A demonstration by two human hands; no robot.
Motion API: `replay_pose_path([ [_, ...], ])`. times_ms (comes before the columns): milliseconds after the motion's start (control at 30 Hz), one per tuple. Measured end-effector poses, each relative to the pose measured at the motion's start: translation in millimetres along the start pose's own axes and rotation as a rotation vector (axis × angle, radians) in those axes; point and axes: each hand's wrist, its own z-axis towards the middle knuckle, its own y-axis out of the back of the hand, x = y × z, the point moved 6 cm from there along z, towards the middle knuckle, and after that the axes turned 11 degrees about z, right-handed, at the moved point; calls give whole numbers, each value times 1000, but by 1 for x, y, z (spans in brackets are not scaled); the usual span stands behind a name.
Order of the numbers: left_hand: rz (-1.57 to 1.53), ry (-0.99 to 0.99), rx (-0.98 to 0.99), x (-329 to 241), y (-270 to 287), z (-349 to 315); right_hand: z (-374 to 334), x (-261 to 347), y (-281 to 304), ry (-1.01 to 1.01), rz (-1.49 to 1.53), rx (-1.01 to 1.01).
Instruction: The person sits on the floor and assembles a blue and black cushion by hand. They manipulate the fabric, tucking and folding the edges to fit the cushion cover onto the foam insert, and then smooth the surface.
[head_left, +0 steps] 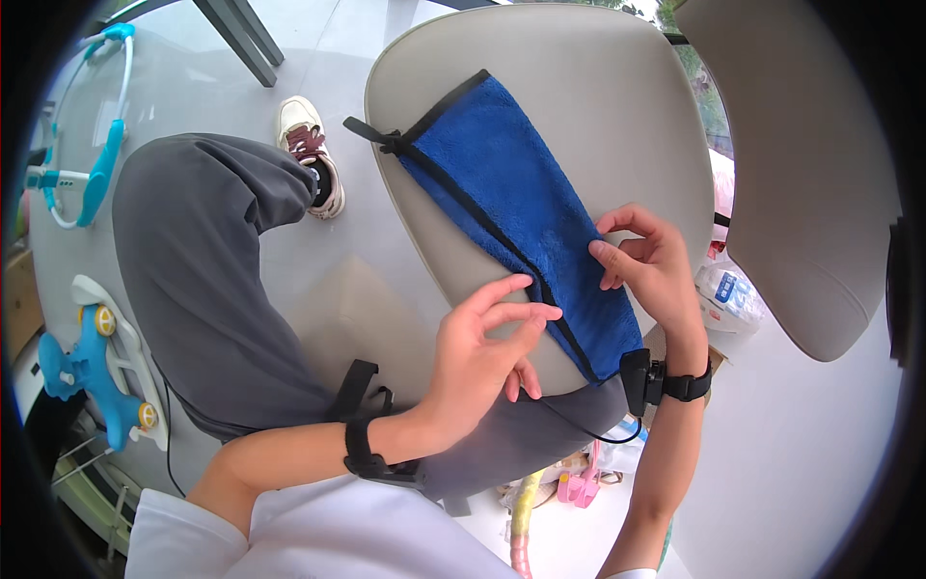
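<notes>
A blue plush towel (502, 164) with black edging lies folded lengthwise into a long strip on a beige chair seat (617, 116). A black hanging loop (367, 133) sticks out from its far left corner. Along the towel's left black edge, my left hand (482, 347) rests its fingertips near the lower half, fingers stretched and apart. On the opposite side, my right hand (648, 265) is closed at the towel's right edge, thumb and forefinger pinching the cloth. The towel's near end reaches the seat's front, by my thigh.
The beige chair back (810, 164) rises at the right. A blue and white wheeled toy (96, 372) and a turquoise-white frame (101, 174) stand on the left. Plastic packages (728, 294) lie beyond my right wrist. My shoe (311, 154) is on the grey floor.
</notes>
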Motion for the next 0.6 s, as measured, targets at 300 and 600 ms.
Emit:
replay_pose_path([
  [300, 224, -41, -65, -5, -3, 20, -14, 17, -7, 224, 129, -13],
  [600, 569, -177, -188, -9, -4, 33, -10, 0, -16, 273, -46, 14],
])
